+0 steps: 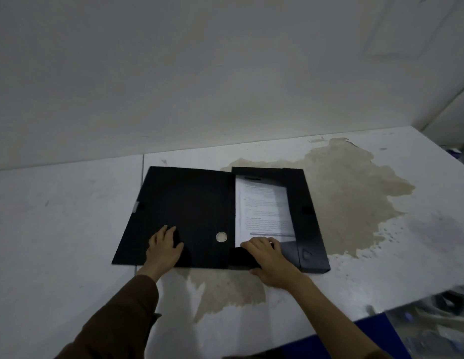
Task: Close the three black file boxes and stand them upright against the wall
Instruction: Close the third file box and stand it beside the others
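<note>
A: Currently I log one black file box (189,216) open flat at frame centre on the stained table (355,193), papers (264,208) inside.

B: Hands?

A: Left hand (165,246) spread flat on the lid; right hand (268,257) spread over the lower flap.

left hand (165,246) flat, palm down, right hand (267,257) palm down, fingers (251,243) spread

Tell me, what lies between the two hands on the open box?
In the head view, between the left hand and the right hand lies black lid surface with a round metal ring; nothing else.
</note>
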`<state>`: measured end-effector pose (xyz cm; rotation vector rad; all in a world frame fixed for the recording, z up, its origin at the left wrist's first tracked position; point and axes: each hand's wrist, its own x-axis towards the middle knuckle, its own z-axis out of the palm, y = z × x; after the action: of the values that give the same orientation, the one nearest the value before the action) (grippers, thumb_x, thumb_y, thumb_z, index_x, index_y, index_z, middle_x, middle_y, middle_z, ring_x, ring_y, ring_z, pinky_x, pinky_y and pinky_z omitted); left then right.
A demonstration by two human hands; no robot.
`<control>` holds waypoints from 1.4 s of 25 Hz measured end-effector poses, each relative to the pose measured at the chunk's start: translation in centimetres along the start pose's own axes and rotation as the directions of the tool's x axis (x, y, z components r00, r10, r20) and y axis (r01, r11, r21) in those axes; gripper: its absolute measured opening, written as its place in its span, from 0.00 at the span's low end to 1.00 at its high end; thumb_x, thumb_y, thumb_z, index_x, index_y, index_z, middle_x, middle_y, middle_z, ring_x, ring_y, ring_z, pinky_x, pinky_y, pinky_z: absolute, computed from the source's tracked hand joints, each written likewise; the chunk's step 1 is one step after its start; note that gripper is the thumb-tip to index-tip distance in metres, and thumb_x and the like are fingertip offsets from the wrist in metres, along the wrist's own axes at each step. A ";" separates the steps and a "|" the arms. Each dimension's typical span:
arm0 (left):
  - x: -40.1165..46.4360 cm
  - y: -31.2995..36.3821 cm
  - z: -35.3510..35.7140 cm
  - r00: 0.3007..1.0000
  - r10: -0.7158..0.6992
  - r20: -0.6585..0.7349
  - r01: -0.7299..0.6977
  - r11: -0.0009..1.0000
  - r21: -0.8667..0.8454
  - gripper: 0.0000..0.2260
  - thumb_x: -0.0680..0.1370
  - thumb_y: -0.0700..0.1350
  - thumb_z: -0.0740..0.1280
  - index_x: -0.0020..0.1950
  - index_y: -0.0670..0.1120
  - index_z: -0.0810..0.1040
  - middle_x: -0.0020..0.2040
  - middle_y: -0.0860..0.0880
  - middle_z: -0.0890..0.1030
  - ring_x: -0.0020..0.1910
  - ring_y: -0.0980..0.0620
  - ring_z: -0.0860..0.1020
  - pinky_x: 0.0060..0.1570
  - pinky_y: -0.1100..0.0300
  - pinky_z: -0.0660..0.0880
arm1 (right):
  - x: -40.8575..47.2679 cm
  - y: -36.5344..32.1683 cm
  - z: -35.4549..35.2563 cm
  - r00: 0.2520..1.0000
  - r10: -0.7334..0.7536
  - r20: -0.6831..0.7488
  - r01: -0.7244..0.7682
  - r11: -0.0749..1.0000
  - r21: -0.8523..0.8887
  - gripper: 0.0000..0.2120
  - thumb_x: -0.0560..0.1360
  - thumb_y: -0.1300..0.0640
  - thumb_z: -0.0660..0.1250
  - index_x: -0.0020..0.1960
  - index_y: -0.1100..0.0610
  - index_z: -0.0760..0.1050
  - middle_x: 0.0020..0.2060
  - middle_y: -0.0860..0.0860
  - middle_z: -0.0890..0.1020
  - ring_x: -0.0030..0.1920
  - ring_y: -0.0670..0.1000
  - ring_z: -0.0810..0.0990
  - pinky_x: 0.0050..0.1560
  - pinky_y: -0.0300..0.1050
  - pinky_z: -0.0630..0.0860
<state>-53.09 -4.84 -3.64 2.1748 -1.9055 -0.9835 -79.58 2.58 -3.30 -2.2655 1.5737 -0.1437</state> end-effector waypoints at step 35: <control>-6.2 11.5 -6.1 0.830 0.558 -0.007 -0.496 0.731 -0.469 0.17 0.80 0.50 0.54 0.68 0.65 0.63 0.72 0.59 0.65 0.69 0.59 0.64 0.66 0.61 0.64 | 5.5 -6.2 -17.1 0.981 0.082 -0.174 0.078 0.655 0.752 0.28 0.73 0.52 0.67 0.67 0.36 0.59 0.66 0.44 0.69 0.61 0.44 0.73 0.56 0.36 0.76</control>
<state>-59.93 -3.75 8.99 1.2255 -1.9248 -1.2994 -77.07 -4.77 14.03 -1.5934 1.2454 -0.8805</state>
